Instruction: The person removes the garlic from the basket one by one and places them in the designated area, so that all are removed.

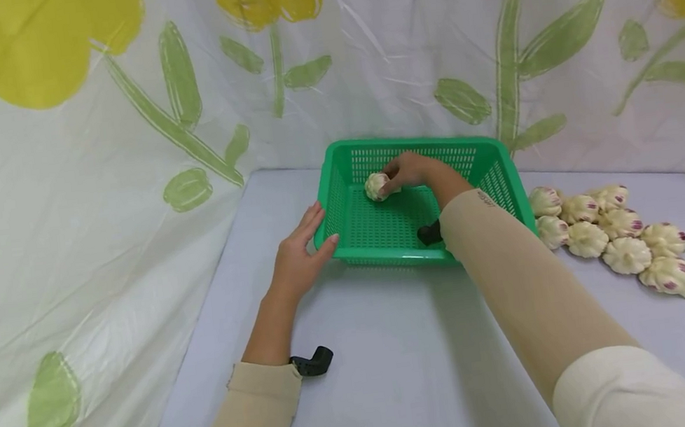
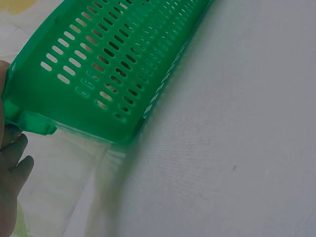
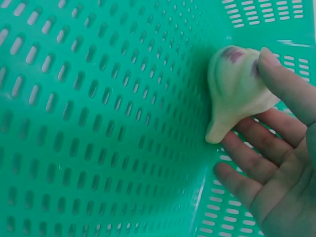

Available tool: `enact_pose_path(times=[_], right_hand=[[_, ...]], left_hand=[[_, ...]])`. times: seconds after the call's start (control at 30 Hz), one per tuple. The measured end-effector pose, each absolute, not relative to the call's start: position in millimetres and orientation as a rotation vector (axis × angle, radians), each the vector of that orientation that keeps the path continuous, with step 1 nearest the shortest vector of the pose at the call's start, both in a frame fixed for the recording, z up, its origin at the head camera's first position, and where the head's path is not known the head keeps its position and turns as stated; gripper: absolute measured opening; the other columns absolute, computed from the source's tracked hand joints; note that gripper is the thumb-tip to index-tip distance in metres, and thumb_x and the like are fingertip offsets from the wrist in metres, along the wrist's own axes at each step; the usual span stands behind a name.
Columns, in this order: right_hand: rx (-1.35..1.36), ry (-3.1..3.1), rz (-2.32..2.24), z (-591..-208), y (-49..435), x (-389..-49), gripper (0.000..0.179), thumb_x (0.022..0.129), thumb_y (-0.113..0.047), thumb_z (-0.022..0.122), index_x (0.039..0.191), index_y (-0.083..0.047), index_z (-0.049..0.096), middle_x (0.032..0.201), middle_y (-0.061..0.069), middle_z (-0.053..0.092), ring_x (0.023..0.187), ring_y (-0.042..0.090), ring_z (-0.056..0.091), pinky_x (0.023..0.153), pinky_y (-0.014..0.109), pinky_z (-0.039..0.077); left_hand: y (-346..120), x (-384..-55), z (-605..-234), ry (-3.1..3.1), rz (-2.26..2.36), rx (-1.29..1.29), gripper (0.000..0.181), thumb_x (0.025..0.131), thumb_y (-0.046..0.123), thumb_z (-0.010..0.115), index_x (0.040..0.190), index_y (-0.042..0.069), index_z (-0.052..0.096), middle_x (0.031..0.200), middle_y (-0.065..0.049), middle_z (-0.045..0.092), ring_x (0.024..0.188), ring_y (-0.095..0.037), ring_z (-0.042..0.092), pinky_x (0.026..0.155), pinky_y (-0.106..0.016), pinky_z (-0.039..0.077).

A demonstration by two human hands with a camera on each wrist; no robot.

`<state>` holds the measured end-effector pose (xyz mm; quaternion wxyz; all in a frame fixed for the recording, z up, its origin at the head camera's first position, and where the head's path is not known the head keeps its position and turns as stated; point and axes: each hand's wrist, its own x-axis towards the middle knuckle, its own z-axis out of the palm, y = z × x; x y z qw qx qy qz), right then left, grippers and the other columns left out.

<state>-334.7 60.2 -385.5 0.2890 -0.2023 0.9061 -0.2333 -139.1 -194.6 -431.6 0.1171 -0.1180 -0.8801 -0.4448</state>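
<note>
Inside the green plastic basket (image 1: pixel 398 258), my right hand (image 1: pixel 410 169) holds a garlic bulb (image 1: pixel 377 186) near the back left. Close up in the right wrist view, the pale bulb (image 3: pixel 237 89) with purple patches lies between the thumb and fingers of the right hand (image 3: pixel 281 168), its stem end against the green mesh. My left hand (image 1: pixel 297 257) holds the basket's front left corner, thumb over the rim and fingers along the outside. Only part of the left hand (image 2: pixel 9 182) shows in the left wrist view, beside the basket's slotted wall (image 2: pixel 94 64).
Several more garlic bulbs (image 1: pixel 619 223) lie in a cluster on the white table (image 1: pixel 385 363), right of the basket. A flower-printed curtain (image 1: pixel 365 77) hangs behind and along the left side. Black wrist devices (image 1: pixel 313 362) sit on both forearms.
</note>
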Motion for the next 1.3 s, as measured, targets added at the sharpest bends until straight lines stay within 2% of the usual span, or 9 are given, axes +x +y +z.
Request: enact_pose_path(times=[0.43, 0.6, 0.8, 1.0, 1.3], right_hand=[[-0.515, 2.39, -0.73, -378.6, 66.3, -330.0, 0.071, 0.088, -0.035, 0.074, 0.146, -0.005, 0.046, 0.145, 0.016, 0.05, 0.134, 0.032, 0.046, 0.112, 0.048, 0.039], [-0.514, 2.364, -0.856, -362.7, 72.6, -328.9, 0.074, 0.085, -0.035, 0.077, 0.147, -0.01, 0.045, 0.146, 0.012, 0.049, 0.135, 0.029, 0.045, 0.111, 0.047, 0.04], [-0.567, 2.319, -1.036, -336.4, 79.0, -325.6, 0.068, 0.083, -0.032, 0.079, 0.142, -0.012, 0.052, 0.138, 0.009, 0.058, 0.128, 0.023, 0.052, 0.107, 0.042, 0.043], [-0.585, 2.283, -1.232, -310.4, 97.2, -308.8, 0.061, 0.084, -0.031, 0.079, 0.139, -0.018, 0.056, 0.131, 0.002, 0.061, 0.12, 0.016, 0.057, 0.104, 0.037, 0.046], [-0.508, 2.386, -1.505, -290.4, 139.4, -268.9, 0.058, 0.086, -0.027, 0.077, 0.139, -0.017, 0.056, 0.125, 0.0, 0.064, 0.114, 0.014, 0.058, 0.093, 0.024, 0.05]], left_hand=[[-191.8, -136.9, -430.6, -2.581, -1.286, -0.347, 0.06, 0.097, 0.039, 0.06, 0.147, 0.01, 0.046, 0.157, 0.005, 0.037, 0.147, -0.014, 0.03, 0.118, -0.039, 0.031], [-190.4, -137.3, -430.6, -2.569, -1.274, -0.352, 0.059, 0.097, 0.038, 0.061, 0.147, 0.009, 0.047, 0.156, 0.004, 0.038, 0.146, -0.015, 0.032, 0.118, -0.039, 0.032], [-191.8, -136.7, -427.0, -2.545, -1.282, -0.354, 0.058, 0.096, 0.036, 0.061, 0.145, 0.008, 0.048, 0.156, 0.001, 0.04, 0.145, -0.017, 0.035, 0.118, -0.04, 0.032], [-191.2, -138.1, -428.2, -2.557, -1.298, -0.339, 0.058, 0.097, 0.038, 0.06, 0.146, 0.009, 0.048, 0.156, 0.003, 0.038, 0.146, -0.014, 0.033, 0.119, -0.038, 0.031], [-195.4, -142.9, -430.7, -2.557, -1.332, -0.333, 0.059, 0.097, 0.039, 0.06, 0.147, 0.012, 0.047, 0.156, 0.007, 0.037, 0.146, -0.012, 0.032, 0.118, -0.04, 0.032]])
